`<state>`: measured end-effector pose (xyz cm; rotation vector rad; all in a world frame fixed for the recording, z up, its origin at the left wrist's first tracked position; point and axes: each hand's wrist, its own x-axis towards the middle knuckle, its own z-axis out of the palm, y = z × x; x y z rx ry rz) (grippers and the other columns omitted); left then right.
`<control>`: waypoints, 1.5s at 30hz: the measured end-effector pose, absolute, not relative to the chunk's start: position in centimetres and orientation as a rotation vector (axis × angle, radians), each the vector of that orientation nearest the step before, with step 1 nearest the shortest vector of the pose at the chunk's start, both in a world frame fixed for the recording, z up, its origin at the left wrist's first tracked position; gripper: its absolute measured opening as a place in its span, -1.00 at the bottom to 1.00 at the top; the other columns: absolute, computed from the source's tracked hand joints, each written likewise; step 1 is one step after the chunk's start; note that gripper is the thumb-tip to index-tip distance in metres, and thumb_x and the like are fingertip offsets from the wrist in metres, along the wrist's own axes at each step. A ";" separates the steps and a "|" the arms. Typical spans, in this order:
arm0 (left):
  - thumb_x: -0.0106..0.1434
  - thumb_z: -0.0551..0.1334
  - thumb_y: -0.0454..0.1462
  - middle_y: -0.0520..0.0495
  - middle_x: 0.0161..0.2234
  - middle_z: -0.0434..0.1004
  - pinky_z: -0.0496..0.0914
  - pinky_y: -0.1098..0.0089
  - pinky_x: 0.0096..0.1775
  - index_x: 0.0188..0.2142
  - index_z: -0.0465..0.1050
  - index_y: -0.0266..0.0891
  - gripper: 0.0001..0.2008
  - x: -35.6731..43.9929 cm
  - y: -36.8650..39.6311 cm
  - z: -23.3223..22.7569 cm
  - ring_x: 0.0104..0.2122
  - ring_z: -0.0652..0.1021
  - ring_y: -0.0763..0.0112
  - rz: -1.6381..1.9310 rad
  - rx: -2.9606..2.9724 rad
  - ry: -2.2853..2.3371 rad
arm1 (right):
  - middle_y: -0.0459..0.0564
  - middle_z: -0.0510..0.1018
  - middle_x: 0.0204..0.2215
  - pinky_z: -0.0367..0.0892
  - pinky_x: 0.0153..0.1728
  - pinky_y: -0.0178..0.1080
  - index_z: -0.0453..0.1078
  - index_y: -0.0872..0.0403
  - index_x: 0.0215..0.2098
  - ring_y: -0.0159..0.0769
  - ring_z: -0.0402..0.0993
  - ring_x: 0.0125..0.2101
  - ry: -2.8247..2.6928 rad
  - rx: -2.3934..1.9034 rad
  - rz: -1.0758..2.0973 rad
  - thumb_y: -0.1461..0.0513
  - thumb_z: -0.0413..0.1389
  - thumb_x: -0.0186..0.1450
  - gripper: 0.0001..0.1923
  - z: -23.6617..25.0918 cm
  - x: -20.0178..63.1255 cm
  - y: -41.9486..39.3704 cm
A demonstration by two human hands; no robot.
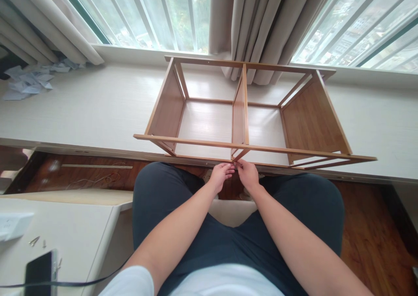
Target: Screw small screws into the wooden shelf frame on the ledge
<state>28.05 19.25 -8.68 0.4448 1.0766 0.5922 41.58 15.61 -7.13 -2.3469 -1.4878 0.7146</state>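
Observation:
A brown wooden shelf frame [241,108] lies on its side on the pale window ledge, its panels standing upright. At its near lower rail, by the middle panel, my two hands come close together. My left hand [221,176] has its fingers bent and pinched toward the rail's edge. My right hand [247,173] pinches at the same joint, its fingertips at the rail's underside. Whatever lies between the fingers is too small and hidden to make out.
On the white desk [75,217] at left lie a phone [38,274], a few screws [34,241] and a white box [15,225]. A dark cord [81,283] crosses it. Torn papers [28,81] sit on the ledge's far left. Curtains [254,25] hang behind the frame.

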 end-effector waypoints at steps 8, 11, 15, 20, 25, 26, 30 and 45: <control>0.22 0.35 -0.25 -0.21 -0.20 0.66 0.35 0.47 -0.34 -0.29 0.57 -0.28 -0.88 28.1 19.1 -8.5 -0.37 0.56 0.47 0.572 0.497 1.128 | -0.01 0.69 -0.26 0.33 -0.28 -0.24 0.57 -0.12 0.02 -0.15 0.59 -0.25 -1.496 -2.370 0.700 0.12 0.00 0.44 -0.67 -6.8 41.6 15.6; 0.23 0.35 -0.22 -0.21 -0.20 0.66 0.34 0.47 -0.34 -0.29 0.56 -0.28 -0.85 28.2 19.2 -8.6 -0.37 0.56 0.47 0.562 0.498 1.139 | 0.00 0.69 -0.26 0.32 -0.28 -0.25 0.56 -0.12 0.04 -0.15 0.59 -0.24 -1.506 -2.391 0.700 0.13 -0.01 0.44 -0.66 -6.5 41.5 15.7; 0.19 0.39 -0.15 -0.20 -0.22 0.65 0.31 0.46 -0.35 -0.29 0.56 -0.28 -0.78 28.4 19.3 -8.8 -0.39 0.54 0.47 0.548 0.486 1.155 | 0.02 0.68 -0.28 0.30 -0.29 -0.24 0.54 -0.11 0.05 -0.13 0.59 -0.26 -1.519 -2.449 0.687 0.13 -0.03 0.45 -0.65 -6.3 41.3 15.7; 0.12 0.44 -0.10 -0.19 -0.26 0.64 0.26 0.47 -0.37 -0.30 0.56 -0.29 -0.70 28.7 19.3 -9.0 -0.40 0.52 0.48 0.569 0.499 1.171 | 0.04 0.67 -0.27 0.28 -0.29 -0.25 0.53 -0.08 0.04 -0.14 0.58 -0.26 -1.571 -2.469 0.652 0.15 -0.05 0.46 -0.65 -6.0 41.1 15.8; 0.10 0.45 -0.11 -0.15 -0.30 0.62 0.23 0.49 -0.41 -0.33 0.53 -0.29 -0.71 28.9 19.2 -9.1 -0.44 0.49 0.51 0.586 0.492 1.196 | 0.03 0.67 -0.27 0.26 -0.29 -0.26 0.53 -0.08 0.03 -0.16 0.57 -0.25 -1.605 -2.498 0.638 0.15 -0.06 0.47 -0.65 -5.9 41.0 15.9; 0.10 0.45 -0.12 -0.15 -0.30 0.62 0.23 0.49 -0.41 -0.33 0.53 -0.29 -0.71 28.9 19.2 -9.1 -0.44 0.49 0.51 0.589 0.493 1.193 | 0.03 0.67 -0.26 0.26 -0.29 -0.26 0.53 -0.08 0.03 -0.16 0.57 -0.25 -1.609 -2.497 0.631 0.15 -0.07 0.48 -0.65 -6.0 41.0 15.9; 0.11 0.44 -0.14 -0.14 -0.30 0.62 0.23 0.50 -0.42 -0.35 0.52 -0.27 -0.74 29.0 19.3 -9.1 -0.45 0.49 0.52 0.591 0.497 1.184 | 0.04 0.66 -0.25 0.27 -0.27 -0.26 0.52 -0.07 0.04 -0.16 0.57 -0.25 -1.600 -2.498 0.621 0.14 -0.08 0.48 -0.65 -6.1 41.1 16.1; 0.13 0.42 -0.21 -0.14 -0.29 0.61 0.23 0.48 -0.39 -0.32 0.54 -0.29 -0.80 28.9 19.6 -9.3 -0.42 0.50 0.50 0.570 0.506 1.202 | 0.00 0.65 -0.30 0.29 -0.27 -0.26 0.49 -0.12 0.12 -0.16 0.57 -0.25 -1.549 -2.462 0.702 0.10 0.00 0.44 -0.64 -5.5 41.3 16.4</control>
